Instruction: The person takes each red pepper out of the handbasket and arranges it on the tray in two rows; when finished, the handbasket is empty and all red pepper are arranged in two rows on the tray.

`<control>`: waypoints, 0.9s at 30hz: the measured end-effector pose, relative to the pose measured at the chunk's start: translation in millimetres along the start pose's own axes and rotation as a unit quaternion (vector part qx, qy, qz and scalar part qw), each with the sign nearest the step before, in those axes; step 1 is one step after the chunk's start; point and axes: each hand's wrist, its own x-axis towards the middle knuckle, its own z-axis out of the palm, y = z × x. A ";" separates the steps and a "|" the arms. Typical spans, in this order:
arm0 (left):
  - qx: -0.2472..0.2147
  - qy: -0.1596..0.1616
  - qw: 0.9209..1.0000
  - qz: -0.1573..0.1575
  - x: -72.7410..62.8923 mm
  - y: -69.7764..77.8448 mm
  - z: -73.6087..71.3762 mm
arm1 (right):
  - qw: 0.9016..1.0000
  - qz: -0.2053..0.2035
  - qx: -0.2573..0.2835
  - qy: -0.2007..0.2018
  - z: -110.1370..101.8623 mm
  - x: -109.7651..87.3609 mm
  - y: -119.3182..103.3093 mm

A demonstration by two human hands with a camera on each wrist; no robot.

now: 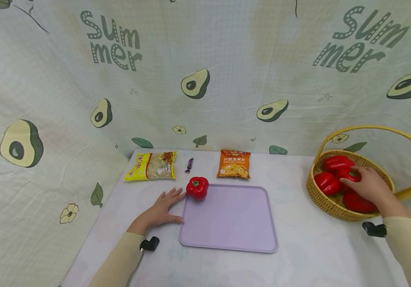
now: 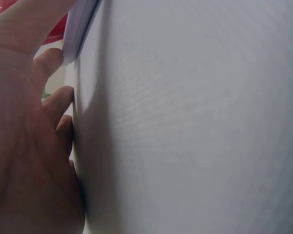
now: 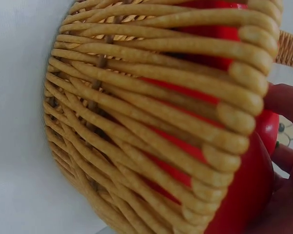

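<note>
My right hand (image 1: 370,186) reaches into a yellow wicker basket (image 1: 321,203) at the right, thumb and fingers curled round a red bell pepper (image 1: 345,173). Several more red peppers lie about it, one (image 1: 327,184) to its left. From the right wrist view, the basket's woven side (image 3: 136,97) covers much of the peppers. With fingers spread, my left hand (image 1: 160,211) rests on the table at the left edge of a lilac tray (image 1: 230,219). Another red bell pepper (image 1: 197,188) sits on the tray's back left corner, close to the left fingertips.
Behind the tray lie a yellow food bag (image 1: 151,166), a small purple-wrapped candy (image 1: 189,165) and an orange snack packet (image 1: 234,164). The basket's tall handle (image 1: 374,128) arches over it. A printed cloth (image 1: 227,48) hangs behind the table.
</note>
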 end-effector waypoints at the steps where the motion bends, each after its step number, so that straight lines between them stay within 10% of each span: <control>1: -0.001 0.001 1.000 0.001 0.0 0.2 0.0 | 1.000 0.001 0.000 0.000 0.1 -0.3 -0.1; 27: -0.010 0.004 1.000 0.002 -1.2 2.1 -1.3 | 0.999 0.012 0.003 0.032 4.9 -6.5 -5.9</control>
